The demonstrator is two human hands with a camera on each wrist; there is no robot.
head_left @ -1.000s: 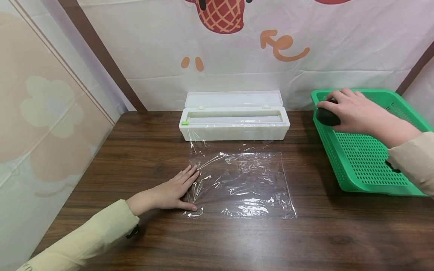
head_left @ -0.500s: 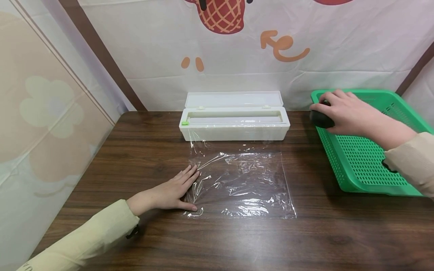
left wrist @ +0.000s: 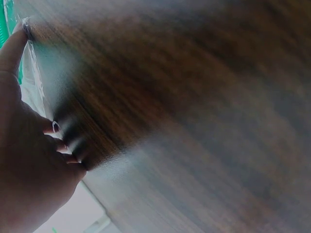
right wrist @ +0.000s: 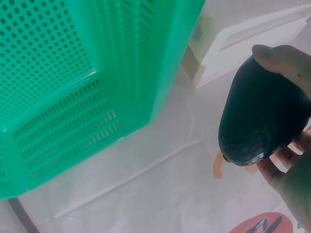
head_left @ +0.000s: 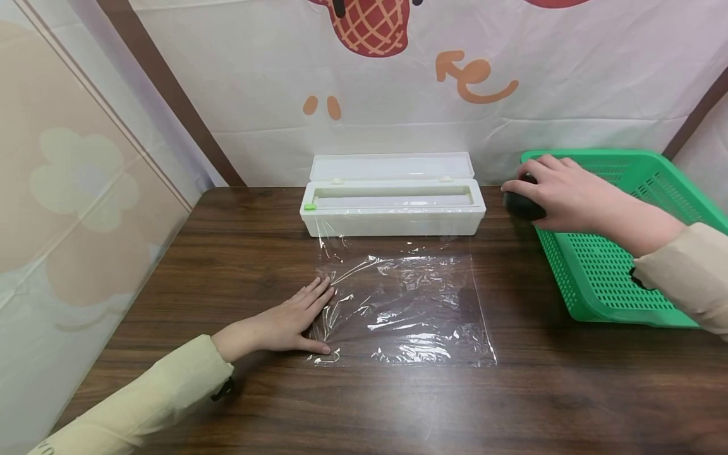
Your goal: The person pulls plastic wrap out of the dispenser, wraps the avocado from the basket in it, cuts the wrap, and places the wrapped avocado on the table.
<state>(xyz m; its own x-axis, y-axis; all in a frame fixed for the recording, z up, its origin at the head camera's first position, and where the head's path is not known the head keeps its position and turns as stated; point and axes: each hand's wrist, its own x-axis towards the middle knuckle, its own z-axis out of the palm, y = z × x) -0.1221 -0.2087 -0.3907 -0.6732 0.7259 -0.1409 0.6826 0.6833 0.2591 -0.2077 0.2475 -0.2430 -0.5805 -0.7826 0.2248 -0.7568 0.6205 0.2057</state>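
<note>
A sheet of clear plastic wrap (head_left: 421,309) lies spread and wrinkled on the table, drawn from a white wrap dispenser (head_left: 392,222) with its lid raised. My left hand (head_left: 290,322) rests flat over the sheet's left edge, fingers extended; in the left wrist view the thumb touches the film's edge. In the air by the green basket's left rim, my right hand (head_left: 574,196) grips a dark, pear-shaped avocado (head_left: 523,203). The right wrist view shows the avocado (right wrist: 265,114) between thumb and fingers, its shiny skin facing the camera.
The green perforated basket (head_left: 603,314) stands at the right, beneath my right forearm. A small light-green slider (head_left: 309,206) sits at the dispenser's left front. Behind the wooden table (head_left: 364,411) hangs a printed white cloth (head_left: 256,76).
My right hand has moved left with the avocado, from over the basket's left rim to just outside it. The left hand has stayed in place on the plastic wrap.
</note>
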